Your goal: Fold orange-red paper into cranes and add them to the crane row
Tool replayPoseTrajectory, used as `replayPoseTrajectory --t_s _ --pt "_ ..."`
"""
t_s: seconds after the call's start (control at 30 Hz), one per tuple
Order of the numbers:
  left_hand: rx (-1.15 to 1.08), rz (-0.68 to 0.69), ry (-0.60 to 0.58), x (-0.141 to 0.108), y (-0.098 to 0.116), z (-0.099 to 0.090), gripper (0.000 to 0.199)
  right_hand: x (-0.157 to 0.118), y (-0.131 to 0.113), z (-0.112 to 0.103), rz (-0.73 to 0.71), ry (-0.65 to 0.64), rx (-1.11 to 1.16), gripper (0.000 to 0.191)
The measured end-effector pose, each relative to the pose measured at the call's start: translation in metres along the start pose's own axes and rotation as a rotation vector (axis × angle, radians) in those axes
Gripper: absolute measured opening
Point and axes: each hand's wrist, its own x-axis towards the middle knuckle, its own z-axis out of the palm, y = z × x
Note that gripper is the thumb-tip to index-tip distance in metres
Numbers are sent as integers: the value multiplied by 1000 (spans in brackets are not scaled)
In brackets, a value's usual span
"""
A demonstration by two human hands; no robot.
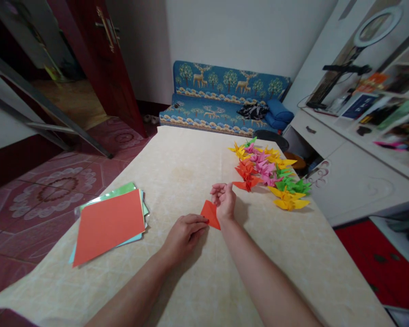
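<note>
A small folded piece of orange-red origami paper point(210, 214) lies on the table between my hands. My left hand point(188, 232) is closed, its fingertips and thumb at the paper's lower left edge. Turned on its side, my right hand point(225, 200) rests its outer edge along the paper's right part and covers some of it. The fingers of that hand are loosely curled and apart, with nothing visible in them. Just beyond it sits a red paper crane point(248, 183), the nearest of a group of folded cranes.
A stack of coloured sheets point(111, 227), orange-red on top, lies at the table's left. Pink cranes point(264, 168), green cranes point(295, 185) and yellow cranes point(289, 200) cover the right side. Behind the cloth-covered table point(197, 150) is a blue patterned sofa point(207, 106); a white cabinet point(354, 181) stands right.
</note>
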Motion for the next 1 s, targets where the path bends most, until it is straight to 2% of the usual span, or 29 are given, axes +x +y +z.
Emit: replayPoseTrajectory --t_s 0.1,0.17,0.23,0.33,0.5,0.6,0.8,1.0 --pt "-25 -2 3 2 1 -1 23 -26 -2 -2 81 -80 -27 57" --pt "-33 -5 0 3 1 -1 22 -37 -2 0 172 -216 -140 60" --pt "-36 -10 -6 3 1 -1 22 -39 1 3 191 -297 -269 61" --pt "-49 -26 4 2 0 0 24 -22 5 10 137 -323 -364 66" --pt "-107 -64 32 1 1 -2 24 24 12 15 -19 -197 -447 63" --pt "-147 -131 74 2 3 -8 22 35 12 10 -84 -103 -470 61" --pt "-205 -226 72 4 6 -17 20 17 -6 -19 -144 -64 -575 44" --pt "-205 -236 72 6 5 -15 20 -8 -37 -51 -187 19 -648 33"
